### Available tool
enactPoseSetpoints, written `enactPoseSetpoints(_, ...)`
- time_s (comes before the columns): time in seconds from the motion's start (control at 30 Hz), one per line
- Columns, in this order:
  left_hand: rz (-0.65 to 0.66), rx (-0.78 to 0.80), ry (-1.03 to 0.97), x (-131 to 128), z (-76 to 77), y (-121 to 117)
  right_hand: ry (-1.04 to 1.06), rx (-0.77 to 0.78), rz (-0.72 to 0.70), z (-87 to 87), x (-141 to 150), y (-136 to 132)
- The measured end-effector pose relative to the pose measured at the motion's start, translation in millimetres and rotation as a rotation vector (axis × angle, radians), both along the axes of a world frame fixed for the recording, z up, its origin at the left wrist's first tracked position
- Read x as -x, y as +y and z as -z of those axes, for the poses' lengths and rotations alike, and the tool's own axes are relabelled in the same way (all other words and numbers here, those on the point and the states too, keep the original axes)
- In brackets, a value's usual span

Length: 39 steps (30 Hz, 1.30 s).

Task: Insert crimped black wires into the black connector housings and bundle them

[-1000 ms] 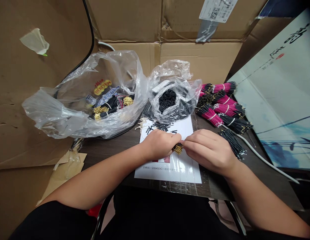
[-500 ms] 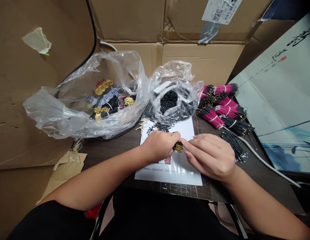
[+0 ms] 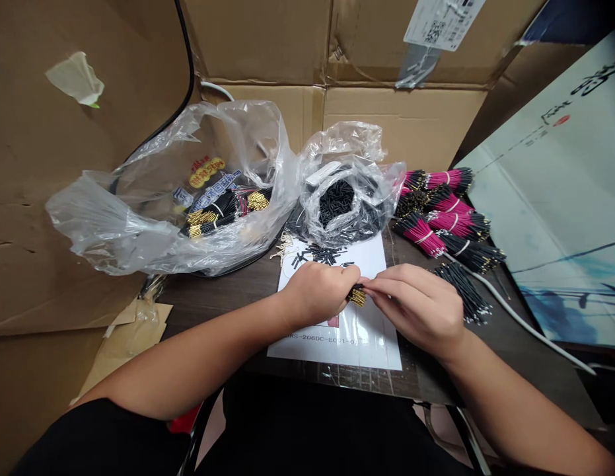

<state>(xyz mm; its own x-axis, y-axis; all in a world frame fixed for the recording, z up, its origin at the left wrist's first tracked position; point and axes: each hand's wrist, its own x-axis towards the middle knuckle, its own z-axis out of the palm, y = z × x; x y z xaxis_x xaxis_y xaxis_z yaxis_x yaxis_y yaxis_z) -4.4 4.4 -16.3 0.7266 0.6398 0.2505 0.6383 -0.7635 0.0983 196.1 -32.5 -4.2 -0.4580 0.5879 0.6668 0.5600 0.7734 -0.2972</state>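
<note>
My left hand (image 3: 318,291) is closed around a small bundle of black wires with gold tips (image 3: 357,295), the gold ends poking out toward the right. My right hand (image 3: 417,306) pinches at those gold ends with thumb and fingertips. Both hands rest over a white printed sheet (image 3: 357,337) on the dark table. A few loose short black tubes (image 3: 323,253) lie on the sheet just beyond my hands.
A clear bag of black tubes (image 3: 343,198) sits behind the sheet. A large plastic bag (image 3: 188,198) at the left holds gold-tipped wire bundles. Pink and black wire bundles (image 3: 443,211) lie at the right beside a white cable (image 3: 525,317). Cardboard walls surround the table.
The hands stay together over the sheet. My right fingers drew back slightly half a second ago and now pinch the gold tips again.
</note>
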Motion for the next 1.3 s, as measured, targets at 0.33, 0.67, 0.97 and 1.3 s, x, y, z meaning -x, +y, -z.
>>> enactPoseSetpoints(0.33, 0.018, -0.001, -0.055, 0.1, 0.6, -0.9, 0.105, 0.025, -0.026, -0.5, 9.0, -3.5)
enactPoseSetpoints(0.67, 0.052, 0.005, -0.228, 2.6, -2.3, -0.7, 0.049, -0.083, -0.025, 5.3, 6.0, -6.8)
enactPoseSetpoints(0.97, 0.192, 0.208, -0.637, 4.3, -1.7, -1.1, 0.158, 0.044, 0.047, 8.5, 11.6, -1.6)
enactPoseSetpoints(1.3, 0.223, 0.265, -0.656, 2.4, -1.2, -1.1, 0.356, 0.255, 0.016, 5.4, 19.2, -5.2)
